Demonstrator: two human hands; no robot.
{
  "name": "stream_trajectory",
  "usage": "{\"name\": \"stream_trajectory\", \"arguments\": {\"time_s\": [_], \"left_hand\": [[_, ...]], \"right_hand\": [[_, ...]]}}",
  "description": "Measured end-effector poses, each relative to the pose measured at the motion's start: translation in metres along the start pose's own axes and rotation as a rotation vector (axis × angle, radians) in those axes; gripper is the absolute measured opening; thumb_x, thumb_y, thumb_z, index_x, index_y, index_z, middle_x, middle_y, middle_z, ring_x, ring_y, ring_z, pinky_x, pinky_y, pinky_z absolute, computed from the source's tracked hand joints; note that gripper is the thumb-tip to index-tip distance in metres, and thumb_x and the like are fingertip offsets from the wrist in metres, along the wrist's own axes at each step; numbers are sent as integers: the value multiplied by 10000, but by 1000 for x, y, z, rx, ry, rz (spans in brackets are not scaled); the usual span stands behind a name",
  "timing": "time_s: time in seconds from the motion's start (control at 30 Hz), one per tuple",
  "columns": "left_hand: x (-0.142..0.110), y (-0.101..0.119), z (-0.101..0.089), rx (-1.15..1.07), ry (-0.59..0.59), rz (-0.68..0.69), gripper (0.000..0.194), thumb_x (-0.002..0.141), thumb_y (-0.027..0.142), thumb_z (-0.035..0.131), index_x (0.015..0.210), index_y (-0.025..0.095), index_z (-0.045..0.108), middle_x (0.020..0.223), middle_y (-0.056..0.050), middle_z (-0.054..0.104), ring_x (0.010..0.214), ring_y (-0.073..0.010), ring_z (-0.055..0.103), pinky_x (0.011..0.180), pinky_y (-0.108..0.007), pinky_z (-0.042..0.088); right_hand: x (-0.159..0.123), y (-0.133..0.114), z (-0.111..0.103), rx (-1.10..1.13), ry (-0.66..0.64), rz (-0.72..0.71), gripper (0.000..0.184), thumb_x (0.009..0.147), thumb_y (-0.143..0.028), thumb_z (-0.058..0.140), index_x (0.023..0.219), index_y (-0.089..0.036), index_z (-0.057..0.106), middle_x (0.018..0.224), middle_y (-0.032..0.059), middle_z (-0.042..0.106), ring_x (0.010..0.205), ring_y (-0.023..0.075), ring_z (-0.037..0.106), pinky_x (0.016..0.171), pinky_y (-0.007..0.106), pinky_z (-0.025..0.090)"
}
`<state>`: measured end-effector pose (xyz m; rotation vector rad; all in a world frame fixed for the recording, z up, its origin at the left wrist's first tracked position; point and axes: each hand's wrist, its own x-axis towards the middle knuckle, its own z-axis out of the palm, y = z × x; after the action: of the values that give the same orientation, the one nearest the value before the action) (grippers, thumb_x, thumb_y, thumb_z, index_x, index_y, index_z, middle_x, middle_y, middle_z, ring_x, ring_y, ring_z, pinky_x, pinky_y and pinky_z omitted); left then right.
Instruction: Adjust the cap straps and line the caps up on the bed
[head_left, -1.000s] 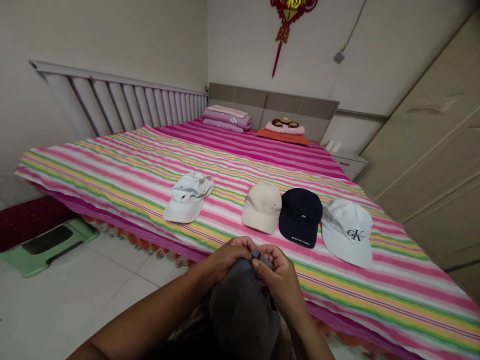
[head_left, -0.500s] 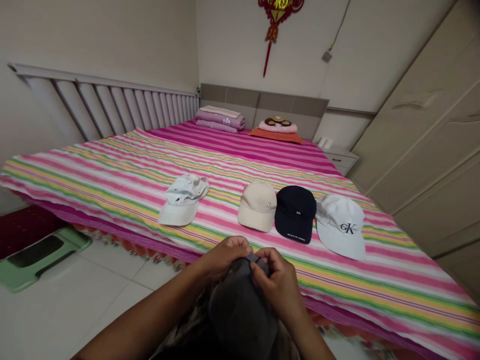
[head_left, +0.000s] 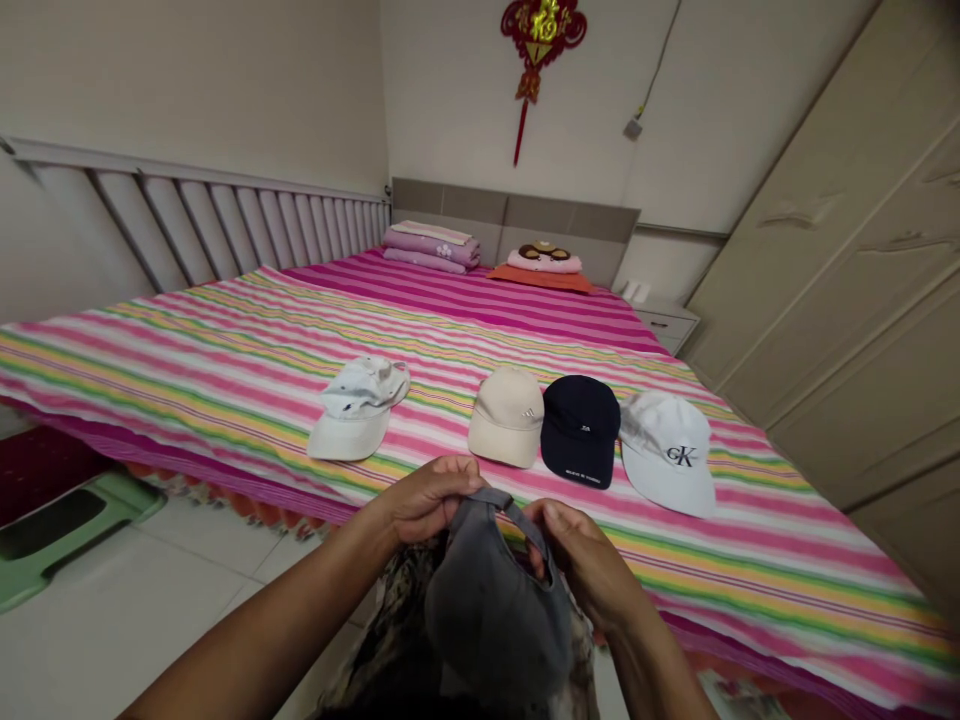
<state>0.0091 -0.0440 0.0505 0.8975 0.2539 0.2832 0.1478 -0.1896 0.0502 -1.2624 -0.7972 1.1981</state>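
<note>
A dark grey baseball cap (head_left: 495, 610) hangs between my hands at the bed's near edge, its back strap and opening uppermost. My left hand (head_left: 437, 497) pinches the left end of the strap. At the strap's right side, my right hand (head_left: 581, 555) grips the cap with thumb and fingers, some fingers behind it. Beyond my hands, a beige cap (head_left: 507, 415), a navy cap (head_left: 579, 430) and a white cap with black letters (head_left: 670, 455) sit side by side on the bed. A white patterned cap (head_left: 361, 408) lies apart to the left.
A striped sheet (head_left: 225, 370) covers the bed. Folded purple bedding (head_left: 431, 247) and a pink pillow (head_left: 544, 260) lie by the headboard. A green stool (head_left: 97, 530) stands on the floor at left; a wardrobe (head_left: 840, 280) lines the right.
My hands have moved apart, the right one to the right and slightly down. The grey cap's strap and back opening now show spread between them. The view has shifted slightly.
</note>
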Motion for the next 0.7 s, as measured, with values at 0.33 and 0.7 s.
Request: {"name": "stream_trajectory", "arguments": {"time_s": [0.33, 0.7], "left_hand": [[4, 2, 12, 64, -55, -73, 191, 575, 127, 679, 581, 123, 488, 625, -32, 599, 550, -97, 535, 534, -198, 367], [10, -4, 22, 164, -59, -116, 199, 564, 198, 696, 567, 124, 512, 529, 32, 477, 462, -47, 393, 456, -175, 263]], "right_hand": [[-2, -2, 1, 36, 18, -91, 403, 666, -427, 678, 983, -200, 576, 614, -39, 504, 431, 57, 411, 412, 178, 291], [-13, -14, 11, -618, 112, -329, 102, 770, -258, 549, 833, -179, 567, 627, -29, 465, 568, 109, 393, 520, 235, 308]]}}
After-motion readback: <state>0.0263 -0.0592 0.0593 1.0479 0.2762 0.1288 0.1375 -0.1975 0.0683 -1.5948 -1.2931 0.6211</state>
